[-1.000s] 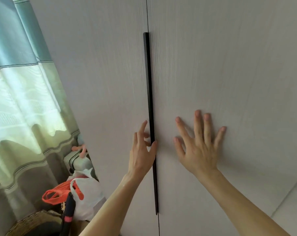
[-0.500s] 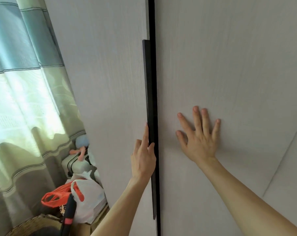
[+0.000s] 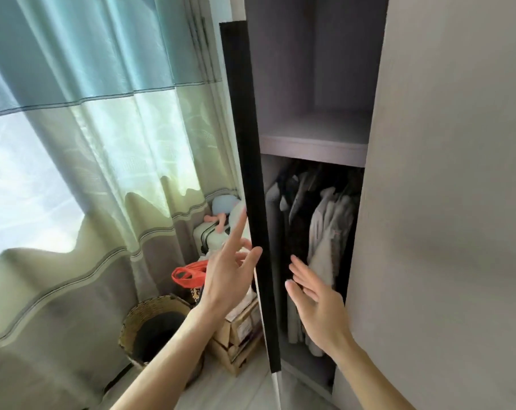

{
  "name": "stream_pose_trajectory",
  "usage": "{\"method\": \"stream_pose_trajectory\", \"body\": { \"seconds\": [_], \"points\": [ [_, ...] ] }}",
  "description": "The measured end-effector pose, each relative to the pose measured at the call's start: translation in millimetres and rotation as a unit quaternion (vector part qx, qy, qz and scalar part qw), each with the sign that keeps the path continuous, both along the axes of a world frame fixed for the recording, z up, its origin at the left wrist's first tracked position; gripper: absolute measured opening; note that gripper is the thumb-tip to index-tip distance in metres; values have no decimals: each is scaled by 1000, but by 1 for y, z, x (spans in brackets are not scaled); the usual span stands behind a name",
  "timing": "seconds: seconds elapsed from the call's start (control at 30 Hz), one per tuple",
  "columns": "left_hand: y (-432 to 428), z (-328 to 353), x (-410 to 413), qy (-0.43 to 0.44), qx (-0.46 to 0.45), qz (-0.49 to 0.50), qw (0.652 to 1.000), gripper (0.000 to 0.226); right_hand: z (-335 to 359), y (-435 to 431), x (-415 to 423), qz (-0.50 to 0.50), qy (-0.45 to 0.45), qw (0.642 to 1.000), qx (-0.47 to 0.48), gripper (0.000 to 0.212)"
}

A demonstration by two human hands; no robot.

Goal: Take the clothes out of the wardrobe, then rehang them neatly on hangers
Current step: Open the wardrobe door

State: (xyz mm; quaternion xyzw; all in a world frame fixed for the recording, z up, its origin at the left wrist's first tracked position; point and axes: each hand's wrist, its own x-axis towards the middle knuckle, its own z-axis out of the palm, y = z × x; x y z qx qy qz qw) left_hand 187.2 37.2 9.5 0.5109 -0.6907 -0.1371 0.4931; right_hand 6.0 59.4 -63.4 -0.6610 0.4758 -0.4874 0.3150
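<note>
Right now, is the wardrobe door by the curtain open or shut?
Open: the door stands swung out edge-on, and a shelf and hanging clothes show inside.

wardrobe door ajar, pale and dark clothes hanging inside

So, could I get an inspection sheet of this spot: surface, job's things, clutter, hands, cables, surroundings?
Surface: pale floor; wardrobe shelf above the clothes.
Job's things: left wardrobe door stands open, edge-on; clothes hang below the shelf; right door closed.
Clutter: wicker basket, wooden crate, orange bag, pale suitcase with plush toy on top.
Hands: left hand, fingers straight, thumb against the door's black edge; right hand open in the wardrobe opening, holding nothing.
Cables: nothing seen.
Surroundings: green-and-grey curtain over a bright window.
</note>
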Motion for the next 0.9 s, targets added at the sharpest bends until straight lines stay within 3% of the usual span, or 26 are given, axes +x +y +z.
{"method": "stream_pose_trajectory", "body": {
  "seconds": [0.13, 0.37, 0.43, 0.53, 0.63, 0.9],
  "points": [
    [7, -2, 39, 2, -2, 23, 1000, 84, -10, -2, 53, 39, -8, 999, 3, 49],
    [16, -7, 98, 14, -21, 116, 993, 80, -18, -27, 137, 50, 130, 987, -84, 54],
    [19, -6, 115, -43, -48, 142, 988, 81, -25, -36, 159, 32, 154, 981, -118, 60],
    [10, -5, 145, -205, -119, 175, 956, 76, -32, -45, 193, 16, 179, 973, -145, 66],
    [-9, -5, 177, -290, -116, 172, 934, 76, -32, -52, 224, 6, 196, 964, -178, 74],
    [-54, -13, 243, -228, -124, 158, 953, 79, -35, -96, 280, 9, 314, 932, -181, 93]
  ]
}}
